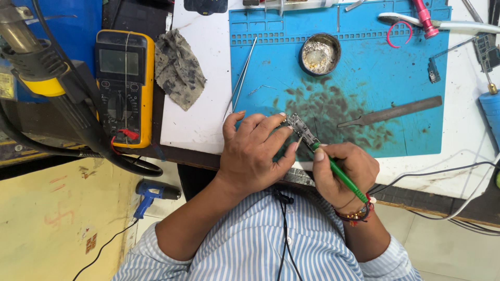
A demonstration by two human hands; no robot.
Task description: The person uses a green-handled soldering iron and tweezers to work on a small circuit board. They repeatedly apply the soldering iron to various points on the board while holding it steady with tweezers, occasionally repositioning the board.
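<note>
A small dark circuit board (300, 128) lies on the blue work mat (375, 78) near its front edge. My left hand (253, 151) rests flat on the mat and pins the board with its fingertips. My right hand (344, 169) grips a green-handled tool (341, 176) like a pen. The tool's tip meets the board's near end.
A round tin (320, 53) with pale residue sits on the mat. A flat metal file (390, 111) lies to the right, tweezers (241, 78) to the left. A yellow multimeter (124, 80) and a grey rag (178, 67) sit at left. Cables run along the right edge.
</note>
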